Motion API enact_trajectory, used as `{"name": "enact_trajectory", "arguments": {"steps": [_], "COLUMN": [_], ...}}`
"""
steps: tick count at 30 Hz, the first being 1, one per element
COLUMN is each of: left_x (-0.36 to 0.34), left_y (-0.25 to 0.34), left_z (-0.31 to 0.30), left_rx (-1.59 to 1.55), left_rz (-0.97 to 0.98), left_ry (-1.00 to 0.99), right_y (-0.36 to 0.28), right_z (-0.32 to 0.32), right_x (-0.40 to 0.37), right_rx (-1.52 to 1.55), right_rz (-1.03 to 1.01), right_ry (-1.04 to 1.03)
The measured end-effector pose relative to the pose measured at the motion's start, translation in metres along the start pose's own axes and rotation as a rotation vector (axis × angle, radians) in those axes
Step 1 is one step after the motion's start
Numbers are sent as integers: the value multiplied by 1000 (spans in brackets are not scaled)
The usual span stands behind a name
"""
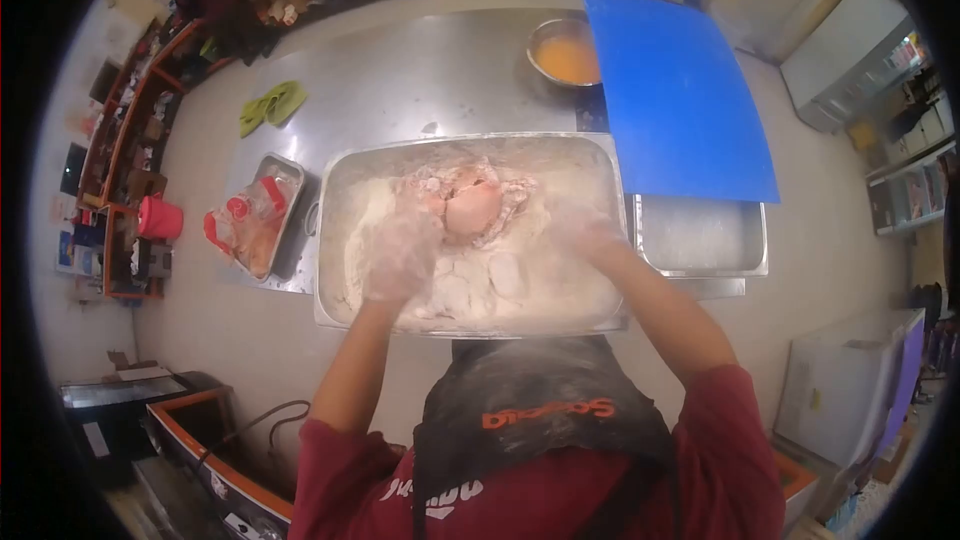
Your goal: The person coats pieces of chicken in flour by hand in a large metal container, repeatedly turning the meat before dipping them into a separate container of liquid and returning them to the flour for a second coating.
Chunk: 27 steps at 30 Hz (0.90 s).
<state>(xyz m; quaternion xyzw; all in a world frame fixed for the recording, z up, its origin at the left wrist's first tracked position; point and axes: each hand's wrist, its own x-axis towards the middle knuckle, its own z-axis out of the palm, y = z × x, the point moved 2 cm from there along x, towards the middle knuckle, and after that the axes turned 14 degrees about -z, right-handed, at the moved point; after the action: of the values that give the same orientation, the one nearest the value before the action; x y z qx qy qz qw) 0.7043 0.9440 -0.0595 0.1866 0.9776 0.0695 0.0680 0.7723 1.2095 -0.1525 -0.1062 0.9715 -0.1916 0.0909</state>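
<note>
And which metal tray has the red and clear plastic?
The small left tray: plastic bulges over its rim, unlike the big middle tray and the right tray.

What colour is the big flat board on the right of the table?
The board is bright blue, seen in the head view.

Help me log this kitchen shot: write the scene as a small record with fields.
left hand: in the powder, by the meat's left side
right hand: at the powder, right of the meat
meat: pale pink, partly coated
powder: whitish, in the large tray
bowl: metal, orange contents
board: blue, partly over another tray
</note>
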Motion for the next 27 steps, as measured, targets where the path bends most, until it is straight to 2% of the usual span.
{"name": "enact_trajectory", "arguments": {"steps": [2, 3, 4, 6, 7, 8, 10, 12, 13, 14, 15, 16, 17, 19, 21, 23, 24, 26, 27], "left_x": [-27, -27, -28, -22, -19, -14, -2, -1, -3, -4, -8, -9, -6, 3, 9, 8, 1, -5, -2], "left_y": [3, -1, -6, 21, 34, 47, 63, 42, 40, 38, 49, 56, 55, 42, 31, 18, 6, -5, -7], "left_z": [5, 32, 59, 100, 111, 119, 133, 182, 181, 180, 140, 112, 99, 82, 79, 86, 100, 131, 150], "left_rx": [109, 15, -68, -524, -751, -493, 27, -412, -380, -348, -69, 211, 88, -161, -9, -545, -1129, -1564, -1446], "left_rz": [175, 354, 536, 564, 573, 561, 520, 383, 406, 429, 541, 646, 682, 743, 853, 570, 163, -192, -64], "left_ry": [-156, -146, -144, -205, -233, -298, -403, -478, -473, -467, -402, -326, -348, -394, -241, -515, -827, -1059, -1017], "right_y": [-7, -17, -52, -53, -18, 0, -9, -22, -30, -37, -44, -54, -59, -59, -57, -59, -61, -64, -64], "right_z": [15, 13, -22, -7, 44, 72, 62, 45, 35, 27, 17, 5, -4, -15, -24, -30, -34, -37, -37], "right_x": [-20, -26, -28, -28, -26, -26, -31, -43, -51, -55, -60, -55, -54, -60, -67, -73, -70, -61, -58], "right_rx": [54, 77, 97, 126, 133, 137, -67, -269, -366, -341, -317, -171, -23, 119, 255, 394, 272, 90, 32], "right_rz": [61, 98, 145, 85, -18, -122, -296, -453, -525, -487, -449, -303, -157, -172, -193, -219, -234, -242, -239], "right_ry": [-218, -312, -372, -414, -394, -370, -287, -194, -150, -171, -192, -270, -344, -245, -148, -56, -167, -331, -384]}}
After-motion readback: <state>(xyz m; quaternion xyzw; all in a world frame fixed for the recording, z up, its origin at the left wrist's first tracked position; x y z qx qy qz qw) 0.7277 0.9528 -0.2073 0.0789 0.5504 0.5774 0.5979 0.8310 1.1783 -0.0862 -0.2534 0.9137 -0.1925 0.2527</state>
